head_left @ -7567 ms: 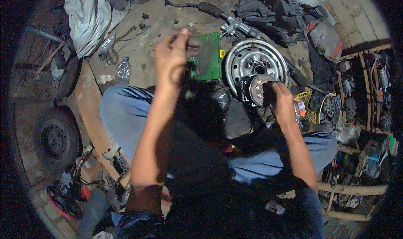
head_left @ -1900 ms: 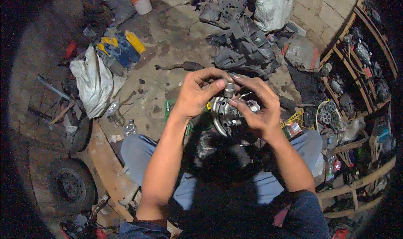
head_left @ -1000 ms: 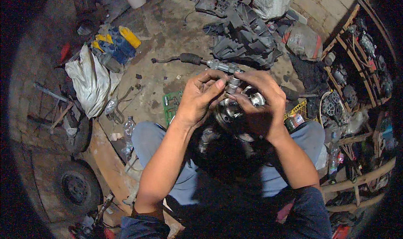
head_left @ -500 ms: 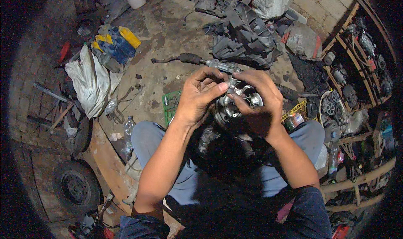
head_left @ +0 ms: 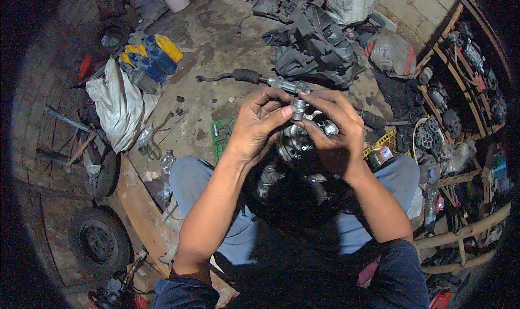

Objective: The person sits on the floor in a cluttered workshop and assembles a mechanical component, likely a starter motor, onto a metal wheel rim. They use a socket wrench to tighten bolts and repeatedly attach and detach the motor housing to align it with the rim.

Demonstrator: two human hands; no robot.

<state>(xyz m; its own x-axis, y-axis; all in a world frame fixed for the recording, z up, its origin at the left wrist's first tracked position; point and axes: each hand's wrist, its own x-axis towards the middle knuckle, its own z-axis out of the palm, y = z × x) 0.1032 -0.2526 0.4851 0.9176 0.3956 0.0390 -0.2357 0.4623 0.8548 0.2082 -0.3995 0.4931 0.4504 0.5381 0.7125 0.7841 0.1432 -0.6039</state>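
Note:
Between the fingertips of both my hands is a small grey metal cylinder (head_left: 298,109) with ringed sides, held roughly upright. My left hand (head_left: 257,126) pinches it from the left with thumb and fingers, the thumb tip against its side. From the right, my right hand (head_left: 337,126) grips it, thumb low and index finger near its top. Beneath the hands, between my knees, sits a round shiny metal assembly (head_left: 292,146), partly covered by my right hand and deep shadow. Just beyond the fingers lies a long metal rod-like part (head_left: 287,85) with a black rubber boot (head_left: 246,76).
A green tool tray (head_left: 221,138) lies left of my forearm, and a clear plastic bottle (head_left: 167,171) by my left knee. Black plastic parts (head_left: 314,43) pile up ahead. A wheel (head_left: 98,241) lies at the left; wooden shelving (head_left: 460,65) with parts stands at the right.
My right fingers have spread a little around the small metal cylinder, so more of its ringed side shows. My left hand has barely moved.

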